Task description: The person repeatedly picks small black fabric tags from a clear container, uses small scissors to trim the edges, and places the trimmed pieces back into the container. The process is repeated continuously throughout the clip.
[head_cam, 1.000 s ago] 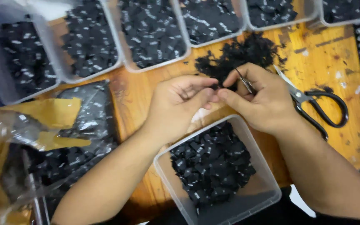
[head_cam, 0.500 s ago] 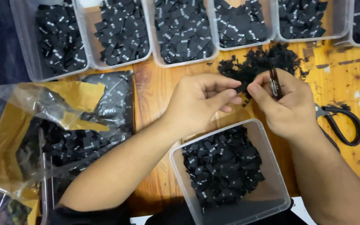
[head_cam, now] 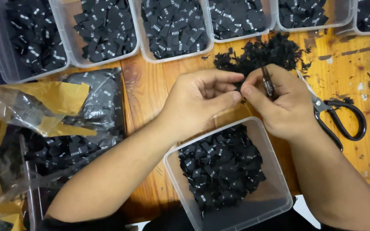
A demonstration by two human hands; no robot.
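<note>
My left hand [head_cam: 202, 100] and my right hand [head_cam: 279, 102] meet over the wooden table, just above a clear plastic tub [head_cam: 275, 201] half full of small black fabric labels [head_cam: 221, 167]. Both hands pinch one small black label [head_cam: 240, 89] between thumb and fingertips. My right hand also holds thin metal tweezers [head_cam: 267, 80], pointing up from the fingers. Behind the hands lies a loose heap of black scraps [head_cam: 262, 51].
Several clear tubs of black labels [head_cam: 172, 25] line the far edge. Black-handled scissors [head_cam: 343, 122] lie right of my right hand. At the left sit clear plastic bags with yellow paper [head_cam: 61, 96] and more black labels [head_cam: 65, 147].
The view has shifted so the scene sits lower and to the right. The hands stay together on the small label, with the tweezers now upright in my right hand.
</note>
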